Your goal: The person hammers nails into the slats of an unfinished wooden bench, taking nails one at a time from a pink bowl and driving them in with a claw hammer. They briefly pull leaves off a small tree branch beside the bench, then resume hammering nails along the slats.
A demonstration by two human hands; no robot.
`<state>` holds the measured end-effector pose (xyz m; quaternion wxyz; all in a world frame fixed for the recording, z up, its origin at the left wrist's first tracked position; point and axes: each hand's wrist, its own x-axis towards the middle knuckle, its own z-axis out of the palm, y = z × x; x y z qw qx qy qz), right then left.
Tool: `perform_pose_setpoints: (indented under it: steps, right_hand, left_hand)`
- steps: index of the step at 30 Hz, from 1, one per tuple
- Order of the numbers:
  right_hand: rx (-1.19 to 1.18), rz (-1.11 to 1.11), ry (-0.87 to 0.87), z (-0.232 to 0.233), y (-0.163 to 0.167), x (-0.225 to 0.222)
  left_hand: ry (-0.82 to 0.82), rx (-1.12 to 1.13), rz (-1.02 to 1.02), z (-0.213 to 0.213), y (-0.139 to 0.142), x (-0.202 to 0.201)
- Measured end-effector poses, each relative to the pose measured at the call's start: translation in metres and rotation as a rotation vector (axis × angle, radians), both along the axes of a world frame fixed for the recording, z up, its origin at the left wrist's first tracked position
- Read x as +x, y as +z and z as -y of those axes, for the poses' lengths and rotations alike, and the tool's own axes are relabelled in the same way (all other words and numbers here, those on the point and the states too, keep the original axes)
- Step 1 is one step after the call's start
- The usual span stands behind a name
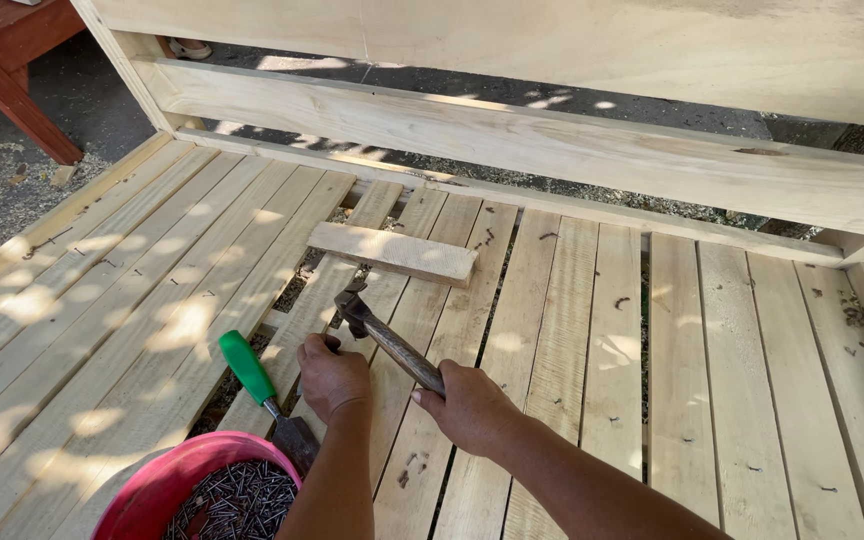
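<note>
Hammer (392,340) sits in my right hand (470,405), fingers wrapped tight round the lower end of its dark handle; the butt of the handle is swallowed by the fist. Its long axis runs from the grip toward eleven o'clock, and the steel head (352,305) at the far end hangs just above a pale slat (302,320).

Going left to right: the pink bucket (167,480) of nails at seven o'clock is cut off by the bottom edge. Next, a green-handled tool (249,368) lies on the slats, its blade tucked behind the bucket rim and my left wrist, so I cannot tell what it is (a scraper or chisel, perhaps). My left hand (332,378) is bunched with fingertips pressed together on the slat, directly below the hammer head; whatever it pinches is too small to make out. A loose short board (392,252) lies crosswise at twelve o'clock of the hammer head.
</note>
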<state>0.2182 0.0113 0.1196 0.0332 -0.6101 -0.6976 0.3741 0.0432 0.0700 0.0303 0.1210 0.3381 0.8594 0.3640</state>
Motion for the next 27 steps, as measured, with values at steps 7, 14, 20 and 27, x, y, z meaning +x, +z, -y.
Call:
perform_pose_setpoints:
  steps: [7,14,20,27]
  right_hand:
    - [0.082,-0.121,-0.080,0.005,-0.002,-0.002]
    - [-0.083,0.016,-0.017,0.002,-0.012,0.004]
    - [-0.006,-0.005,-0.010,0.011,-0.010,0.007]
    - [0.054,-0.093,-0.021,0.004,0.003,-0.003]
  left_hand:
    - [-0.007,-0.001,-0.015,0.000,-0.003,0.000]
    - [-0.019,0.013,-0.022,0.001,-0.001,0.002]
    - [-0.005,0.000,0.001,0.001,0.000,0.002]
    - [0.012,0.069,0.009,0.001,-0.003,0.000]
